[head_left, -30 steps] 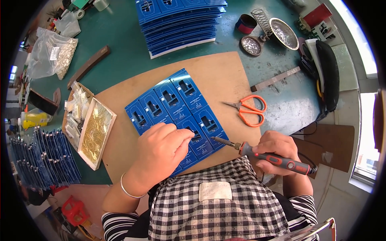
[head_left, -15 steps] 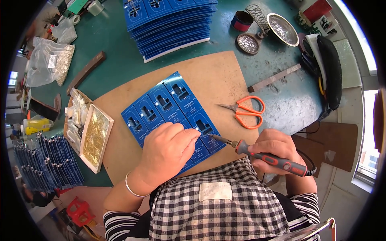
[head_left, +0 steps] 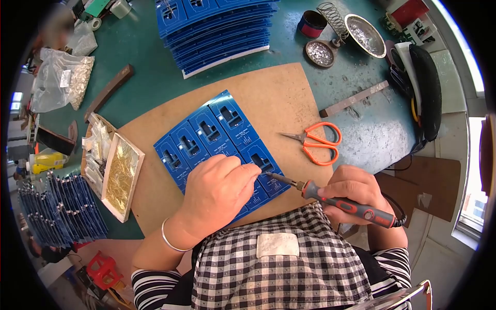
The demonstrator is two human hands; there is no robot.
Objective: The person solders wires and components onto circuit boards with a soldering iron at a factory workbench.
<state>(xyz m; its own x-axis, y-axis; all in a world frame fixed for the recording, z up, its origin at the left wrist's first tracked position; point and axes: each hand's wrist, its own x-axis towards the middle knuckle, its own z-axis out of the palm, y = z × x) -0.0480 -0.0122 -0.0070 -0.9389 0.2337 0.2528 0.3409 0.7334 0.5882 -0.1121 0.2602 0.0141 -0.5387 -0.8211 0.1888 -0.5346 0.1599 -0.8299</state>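
Observation:
A blue panel of joined circuit boards [head_left: 241,138] lies slanted on the brown work board. My left hand [head_left: 214,188] is closed in a pinch over the panel's near part. What its fingertips hold, if anything, is too small to make out. In my right hand [head_left: 354,187] is a grey and red soldering iron [head_left: 376,215], held by its handle. The iron's tip points left and meets the panel near a dark cutout, close to the left fingertips. Orange-handled scissors [head_left: 321,150] rest to the right of the panel, blades pointing left.
A tall stack of blue panels [head_left: 222,49] stands at the back. A box of gold-coloured pins [head_left: 124,178] is on the left, with upright blue boards [head_left: 62,212] beyond it. Back right are a spring iron stand [head_left: 332,20], a dish of solder bits [head_left: 320,53] and a metal bowl [head_left: 365,36].
My left fingertips have shifted slightly right and away from me, nearer the cutout. The soldering iron stays almost in place, its tip still at the panel.

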